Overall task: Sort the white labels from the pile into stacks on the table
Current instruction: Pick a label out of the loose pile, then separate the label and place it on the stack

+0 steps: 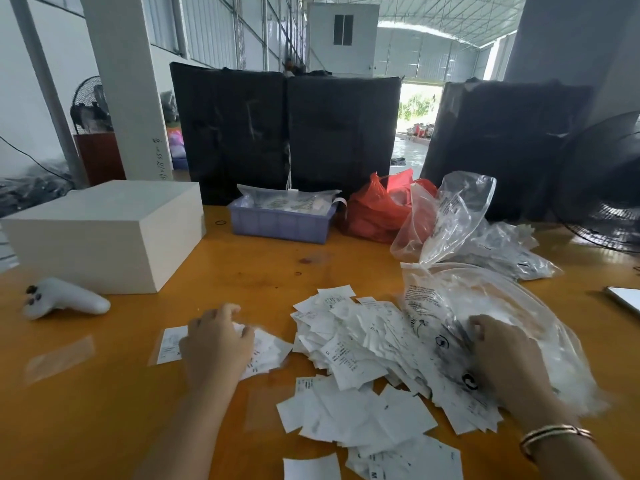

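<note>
Loose white labels (356,368) lie heaped on the orange table (104,410), nearest the camera. From left: a white controller (65,299), then the left hand (216,341), fingers curled onto a few labels apart from the pile. Right hand (505,351) grips a clear plastic bag (519,306) over the pile's right edge.

A loose pile of white labels (360,344) sprawls across the near middle of the orange table (259,268), printed slips overlapping at all angles, its right side under clear plastic. More lie scattered nearer, some blank side up. A small flat group of labels (266,351) lies just left of the pile.
</note>
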Demonstrator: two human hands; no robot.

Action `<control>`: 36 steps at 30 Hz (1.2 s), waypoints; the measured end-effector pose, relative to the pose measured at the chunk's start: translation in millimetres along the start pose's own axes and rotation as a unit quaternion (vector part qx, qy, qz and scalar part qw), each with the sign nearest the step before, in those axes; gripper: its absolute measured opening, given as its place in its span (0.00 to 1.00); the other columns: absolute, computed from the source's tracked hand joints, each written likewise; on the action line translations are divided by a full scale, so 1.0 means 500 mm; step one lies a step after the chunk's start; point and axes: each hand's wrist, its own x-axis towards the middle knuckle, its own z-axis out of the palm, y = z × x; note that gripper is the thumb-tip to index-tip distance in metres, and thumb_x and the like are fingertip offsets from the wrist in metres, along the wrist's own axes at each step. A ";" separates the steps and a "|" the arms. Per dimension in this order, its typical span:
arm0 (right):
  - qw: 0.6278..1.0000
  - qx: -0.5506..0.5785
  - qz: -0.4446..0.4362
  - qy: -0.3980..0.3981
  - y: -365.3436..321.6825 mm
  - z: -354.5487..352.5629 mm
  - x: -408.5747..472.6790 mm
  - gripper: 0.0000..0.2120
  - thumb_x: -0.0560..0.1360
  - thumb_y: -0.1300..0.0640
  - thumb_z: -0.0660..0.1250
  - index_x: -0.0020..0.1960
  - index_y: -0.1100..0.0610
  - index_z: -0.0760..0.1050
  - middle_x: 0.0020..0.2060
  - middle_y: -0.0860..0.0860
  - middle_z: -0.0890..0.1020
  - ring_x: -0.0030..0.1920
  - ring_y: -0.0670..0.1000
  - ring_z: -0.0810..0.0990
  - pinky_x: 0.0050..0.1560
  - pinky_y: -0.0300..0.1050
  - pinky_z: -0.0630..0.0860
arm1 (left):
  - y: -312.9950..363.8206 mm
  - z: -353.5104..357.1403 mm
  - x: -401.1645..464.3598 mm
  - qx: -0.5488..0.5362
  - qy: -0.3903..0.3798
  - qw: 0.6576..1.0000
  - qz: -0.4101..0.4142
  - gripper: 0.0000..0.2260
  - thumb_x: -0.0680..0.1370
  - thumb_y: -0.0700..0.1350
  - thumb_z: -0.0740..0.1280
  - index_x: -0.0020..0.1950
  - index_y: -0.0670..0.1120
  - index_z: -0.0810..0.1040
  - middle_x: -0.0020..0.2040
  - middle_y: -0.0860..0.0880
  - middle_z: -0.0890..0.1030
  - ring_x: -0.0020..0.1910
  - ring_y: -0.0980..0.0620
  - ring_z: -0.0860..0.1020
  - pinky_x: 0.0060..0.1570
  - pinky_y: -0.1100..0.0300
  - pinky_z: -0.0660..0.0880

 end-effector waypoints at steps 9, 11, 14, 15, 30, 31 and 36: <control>0.981 0.151 -0.034 0.118 -0.013 0.008 0.002 0.08 0.75 0.63 0.67 0.52 0.58 0.83 0.44 0.55 0.85 0.43 0.55 0.80 0.50 0.52 0.77 | 0.040 -0.009 -0.024 -0.071 0.029 0.994 0.078 0.13 0.77 0.50 0.67 0.61 0.50 0.77 0.61 0.49 0.78 0.61 0.47 0.71 0.54 0.54 0.71; 0.961 0.231 -0.055 0.145 -0.036 0.001 -0.014 0.08 0.74 0.62 0.70 0.51 0.56 0.83 0.42 0.52 0.85 0.35 0.48 0.79 0.38 0.38 0.75 | 0.059 -0.015 -0.039 -0.120 0.037 0.982 0.141 0.11 0.76 0.47 0.68 0.59 0.48 0.79 0.59 0.50 0.78 0.60 0.50 0.71 0.54 0.56 0.71; 0.899 0.434 -0.028 0.040 -0.094 -0.007 -0.052 0.08 0.74 0.58 0.68 0.50 0.48 0.81 0.34 0.45 0.84 0.27 0.44 0.76 0.28 0.31 0.72 | 0.092 -0.028 -0.065 -0.251 -0.014 0.943 0.217 0.07 0.77 0.50 0.67 0.54 0.53 0.79 0.55 0.59 0.77 0.58 0.58 0.71 0.56 0.63 0.68; 0.857 0.515 -0.020 -0.022 -0.114 -0.010 -0.066 0.08 0.75 0.59 0.67 0.49 0.48 0.81 0.35 0.46 0.84 0.29 0.44 0.78 0.29 0.31 0.73 | 0.102 -0.033 -0.074 -0.307 -0.078 0.923 0.216 0.07 0.77 0.54 0.66 0.54 0.57 0.78 0.53 0.63 0.77 0.56 0.61 0.73 0.54 0.66 0.69; 0.760 0.621 -0.014 -0.193 -0.191 0.012 -0.135 0.05 0.75 0.59 0.68 0.42 0.57 0.82 0.34 0.55 0.85 0.31 0.50 0.81 0.31 0.39 0.77 | 0.143 -0.049 -0.113 -0.450 -0.327 0.825 0.095 0.10 0.77 0.44 0.68 0.39 0.55 0.85 0.35 0.56 0.83 0.35 0.63 0.79 0.35 0.71 0.72; 0.766 0.614 -0.018 -0.191 -0.191 0.014 -0.135 0.05 0.75 0.59 0.68 0.42 0.57 0.82 0.34 0.55 0.85 0.31 0.49 0.81 0.31 0.37 0.76 | 0.143 -0.048 -0.113 -0.458 -0.326 0.823 0.078 0.09 0.77 0.46 0.68 0.39 0.55 0.85 0.36 0.55 0.84 0.36 0.62 0.79 0.36 0.68 0.73; 0.822 0.546 -0.057 -0.153 -0.193 0.025 -0.135 0.05 0.76 0.56 0.67 0.43 0.53 0.80 0.34 0.49 0.84 0.31 0.46 0.80 0.30 0.35 0.75 | 0.143 -0.039 -0.109 -0.508 -0.269 0.818 -0.010 0.03 0.72 0.52 0.71 0.39 0.56 0.84 0.38 0.54 0.84 0.37 0.60 0.81 0.43 0.56 0.76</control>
